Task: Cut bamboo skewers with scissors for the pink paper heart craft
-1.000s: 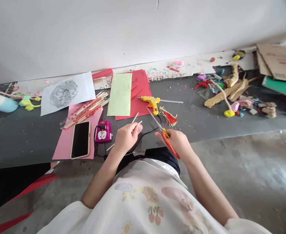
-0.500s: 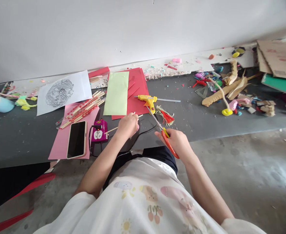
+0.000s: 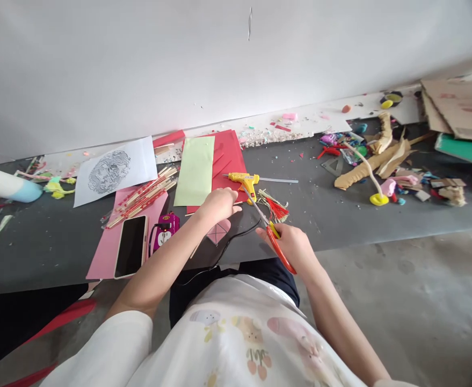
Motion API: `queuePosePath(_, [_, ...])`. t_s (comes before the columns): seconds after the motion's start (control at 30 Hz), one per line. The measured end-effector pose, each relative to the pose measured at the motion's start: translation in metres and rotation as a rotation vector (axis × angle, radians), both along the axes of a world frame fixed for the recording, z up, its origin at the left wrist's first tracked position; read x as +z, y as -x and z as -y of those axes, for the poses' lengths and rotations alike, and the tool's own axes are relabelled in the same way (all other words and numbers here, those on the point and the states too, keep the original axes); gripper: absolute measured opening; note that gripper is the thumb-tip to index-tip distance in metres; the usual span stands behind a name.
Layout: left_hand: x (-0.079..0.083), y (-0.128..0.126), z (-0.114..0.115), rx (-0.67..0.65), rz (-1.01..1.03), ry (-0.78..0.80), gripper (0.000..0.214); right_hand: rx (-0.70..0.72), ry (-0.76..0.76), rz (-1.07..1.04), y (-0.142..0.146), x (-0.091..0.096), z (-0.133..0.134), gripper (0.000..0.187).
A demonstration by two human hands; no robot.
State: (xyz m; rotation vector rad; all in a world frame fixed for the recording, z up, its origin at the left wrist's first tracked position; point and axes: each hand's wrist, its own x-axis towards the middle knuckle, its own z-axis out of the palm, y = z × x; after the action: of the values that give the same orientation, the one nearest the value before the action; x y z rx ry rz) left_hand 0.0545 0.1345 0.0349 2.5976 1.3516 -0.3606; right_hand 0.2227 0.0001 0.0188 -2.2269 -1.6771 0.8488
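Note:
My right hand point(image 3: 294, 244) is closed round the handles of red and yellow scissors point(image 3: 276, 244), whose blades point up and left toward the yellow glue gun point(image 3: 247, 181). My left hand point(image 3: 219, 207) is over the table just left of the glue gun, thumb and fingers apart, with nothing visible between them. Beneath it lies a pink paper piece point(image 3: 218, 234) marked with crossing lines, partly covered by the hand. A thin wooden stick point(image 3: 194, 251) shows beside my left forearm. Another stick passes under the hand. A red and cream tassel point(image 3: 275, 206) lies right of the scissor blades.
Left are a phone point(image 3: 131, 246), a purple power socket point(image 3: 166, 228), patterned sticks point(image 3: 147, 196) and a dragon print point(image 3: 115, 169). Green paper point(image 3: 195, 171) overlaps red paper point(image 3: 230, 156) behind. A black cord point(image 3: 236, 236) runs to the front edge. Craft scraps and cardboard point(image 3: 457, 107) lie right.
My left hand has loosened from the thin sticks and moved slightly right, toward the glue gun. The pink piece now shows below it. My right hand still holds the scissors. The view has tilted up slightly.

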Motion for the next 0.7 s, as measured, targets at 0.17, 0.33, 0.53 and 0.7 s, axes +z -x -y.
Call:
queuePosePath(0.17, [0.010,-0.006,-0.025,0.035,-0.002,0.012,0.027,0.005,0.004,0.004,0.002,-0.004,-0.006,0.049])
queuePosePath(0.33, [0.015,-0.006,-0.081,0.143,-0.002,-0.064,0.023,0.036,0.004,0.008,0.007,-0.005,-0.015,0.048])
queuePosePath(0.53, [0.007,0.021,-0.168,0.375,0.020,-0.220,0.033,0.035,0.007,0.011,0.016,0.000,-0.022,0.050])
queuePosePath(0.7, [-0.011,0.040,-0.203,0.416,0.052,-0.251,0.035,0.011,-0.002,-0.002,0.019,0.000,-0.026,0.050])
